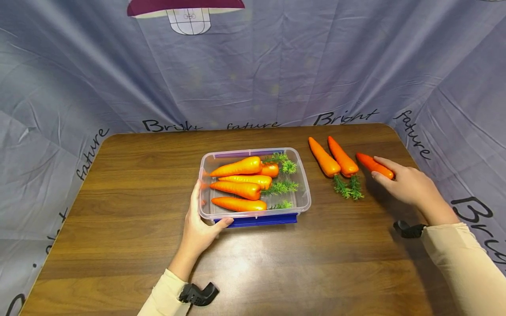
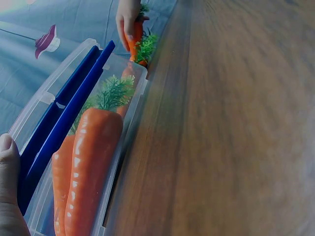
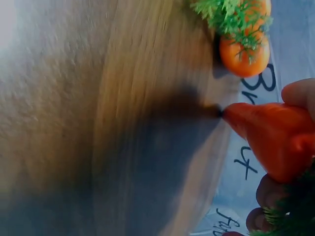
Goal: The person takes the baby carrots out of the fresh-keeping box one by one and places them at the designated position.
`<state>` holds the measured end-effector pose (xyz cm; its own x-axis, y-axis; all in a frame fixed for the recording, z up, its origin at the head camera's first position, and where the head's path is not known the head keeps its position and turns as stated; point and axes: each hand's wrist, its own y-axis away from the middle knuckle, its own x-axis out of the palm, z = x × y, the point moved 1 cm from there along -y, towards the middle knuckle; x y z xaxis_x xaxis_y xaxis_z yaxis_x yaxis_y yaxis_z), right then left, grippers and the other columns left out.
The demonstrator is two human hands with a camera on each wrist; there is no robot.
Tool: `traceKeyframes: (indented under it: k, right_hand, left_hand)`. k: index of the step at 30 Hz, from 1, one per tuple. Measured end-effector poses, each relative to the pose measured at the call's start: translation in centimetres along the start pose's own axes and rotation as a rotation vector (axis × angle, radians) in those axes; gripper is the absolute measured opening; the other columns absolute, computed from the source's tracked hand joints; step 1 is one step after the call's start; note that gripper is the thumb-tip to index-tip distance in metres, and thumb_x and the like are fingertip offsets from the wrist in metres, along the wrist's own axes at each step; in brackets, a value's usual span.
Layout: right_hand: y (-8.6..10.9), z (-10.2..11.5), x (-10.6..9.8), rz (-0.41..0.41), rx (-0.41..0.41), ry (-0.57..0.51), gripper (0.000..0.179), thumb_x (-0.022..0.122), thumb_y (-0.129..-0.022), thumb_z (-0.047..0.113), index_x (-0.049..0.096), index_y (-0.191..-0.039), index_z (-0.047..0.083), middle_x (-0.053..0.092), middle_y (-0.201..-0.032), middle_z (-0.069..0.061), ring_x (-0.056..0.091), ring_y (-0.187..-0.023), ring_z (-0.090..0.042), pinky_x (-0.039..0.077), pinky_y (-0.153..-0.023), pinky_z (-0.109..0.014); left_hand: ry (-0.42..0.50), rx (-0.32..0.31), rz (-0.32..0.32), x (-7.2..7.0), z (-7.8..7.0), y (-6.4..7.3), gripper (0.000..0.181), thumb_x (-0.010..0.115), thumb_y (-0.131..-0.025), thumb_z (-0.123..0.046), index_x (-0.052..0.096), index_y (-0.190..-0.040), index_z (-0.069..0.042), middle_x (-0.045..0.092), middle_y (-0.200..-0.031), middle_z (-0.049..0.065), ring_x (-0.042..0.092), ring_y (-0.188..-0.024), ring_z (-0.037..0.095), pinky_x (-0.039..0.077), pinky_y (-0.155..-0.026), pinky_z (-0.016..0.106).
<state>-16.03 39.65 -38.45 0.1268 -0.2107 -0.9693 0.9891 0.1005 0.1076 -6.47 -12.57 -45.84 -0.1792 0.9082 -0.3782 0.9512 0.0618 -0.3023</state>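
Note:
My left hand [image 1: 199, 230] grips the near left corner of a clear plastic food container [image 1: 306, 199], thumb by its blue front latch [image 1: 262, 220] and fingers along the left wall. Inside lie several orange toy carrots [image 1: 236, 190] with green tops pointing right. To the right, my right hand [image 1: 413, 184] holds a redder carrot [image 1: 371, 163] between thumb and fingers. In the right wrist view that carrot [image 3: 275, 132] slants with its tip down at the tabletop, and its dark green top [image 3: 295, 196] hangs by the curled fingers.
Two more carrots [image 1: 324, 158] [image 1: 343, 158] lie side by side on the wooden table [image 1: 138, 197], between the container and my right hand, green tops toward me. A grey printed cloth [image 1: 257, 79] hangs behind the table and along both sides.

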Motion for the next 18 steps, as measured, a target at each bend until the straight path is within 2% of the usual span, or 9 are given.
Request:
traceKeyframes:
  k: [2,7,10,18]
  right_hand:
    - [-0.5,-0.2,0.0,0.035,-0.004,-0.009,0.067,0.043,-0.100,0.058,0.034,-0.155,0.021,0.047,-0.138,-0.038,0.051,-0.112,-0.063,0.042,-0.078,-0.070]
    - [-1.6,-0.5,0.1,0.111,-0.032,-0.031,0.070,0.042,-0.101,0.056,0.025,-0.158,0.020,0.040,-0.145,-0.037,0.044,-0.121,-0.064,0.037,-0.089,-0.075]
    - [-2.1,-0.6,0.1,0.157,-0.043,-0.047,0.072,0.040,-0.102,0.055,0.020,-0.160,0.017,0.037,-0.146,-0.039,0.039,-0.125,-0.065,0.034,-0.094,-0.076]
    - [-3.6,-0.9,0.6,0.222,-0.053,-0.088,0.073,0.037,-0.104,0.053,0.010,-0.161,0.016,0.029,-0.148,-0.042,0.031,-0.129,-0.067,0.027,-0.101,-0.076]
  left_hand:
    - [-0.003,0.001,0.001,0.0,0.0,0.0,0.125,0.094,-0.063,-0.021,0.016,-0.159,-0.032,0.035,-0.160,0.008,0.048,-0.135,0.027,0.041,-0.108,0.036]
    - [-0.002,0.004,0.002,-0.1,-0.1,-0.1,0.125,0.095,-0.063,-0.021,0.016,-0.159,-0.032,0.035,-0.160,0.007,0.048,-0.135,0.028,0.041,-0.108,0.038]
    - [0.003,0.005,0.004,-0.1,-0.1,-0.1,0.125,0.094,-0.063,-0.021,0.016,-0.159,-0.031,0.035,-0.160,0.007,0.047,-0.136,0.028,0.041,-0.108,0.041]
    - [-0.003,0.008,0.005,0.0,0.0,0.0,0.124,0.094,-0.063,-0.021,0.017,-0.159,-0.031,0.034,-0.160,0.009,0.047,-0.136,0.029,0.041,-0.108,0.034]
